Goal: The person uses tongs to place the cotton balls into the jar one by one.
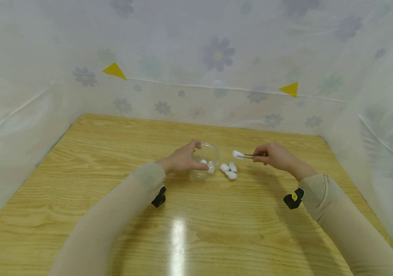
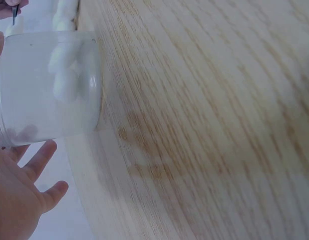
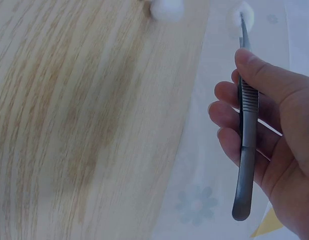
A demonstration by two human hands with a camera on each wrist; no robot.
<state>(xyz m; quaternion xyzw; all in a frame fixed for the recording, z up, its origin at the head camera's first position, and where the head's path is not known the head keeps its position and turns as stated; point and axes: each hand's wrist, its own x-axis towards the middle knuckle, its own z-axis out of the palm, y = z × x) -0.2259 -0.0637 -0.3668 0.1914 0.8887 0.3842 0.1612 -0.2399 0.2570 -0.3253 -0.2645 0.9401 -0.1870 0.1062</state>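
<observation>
Wood-grain table (image 1: pixel 217 230) enclosed by pale floral sheeting (image 1: pixel 182 46)

Two yellow triangles (image 1: pixel 115 71) mark the back sheeting, one toward each side. Over the table, from the left, the left hand (image 1: pixel 182 157) grips one clear jar (image 1: pixel 201 175) between thumb and fingers; at least two white cotton balls (image 2: pixel 66 85) show inside, the exact count unclear. Just right of the jar, three loose cotton balls (image 1: pixel 231 175) lie close together on the wood. Next, one raised cotton ball (image 1: pixel 237 154) sits at the tips of one pair of tweezers (image 3: pixel 248 135), pinched by the right hand (image 1: pixel 276 155).
</observation>
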